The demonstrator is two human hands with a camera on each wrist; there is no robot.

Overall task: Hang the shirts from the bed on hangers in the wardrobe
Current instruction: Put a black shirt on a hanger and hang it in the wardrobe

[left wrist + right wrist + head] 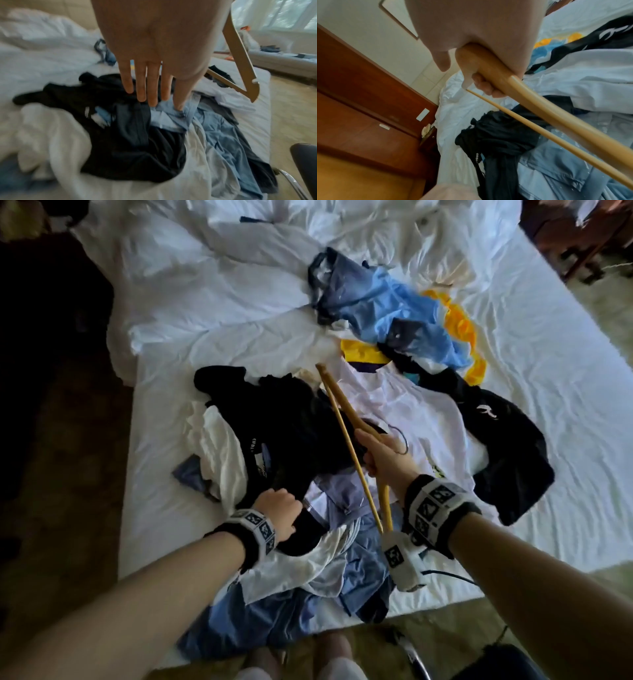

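Note:
Several shirts lie in a heap on the white bed (161, 474). A black shirt (281, 419) (120, 142) (501, 135) is on top at the left. A white one (394, 405) is spread in the middle, and light blue ones (363, 570) lie at the near edge. My left hand (277, 508) (154, 54) reaches down with straight fingers (140, 97) whose tips touch the black shirt. My right hand (380, 457) (471, 27) grips a bare wooden hanger (342, 412) (240, 60) (539, 105) by its top, above the heap.
A second black shirt (507, 446) and a blue and yellow garment (394, 309) lie farther right and back. A crumpled white duvet (205, 268) covers the bed's far end. A dark chair (486, 659) stands by my legs. Dark wooden panelling (359, 94) is at the bed's left.

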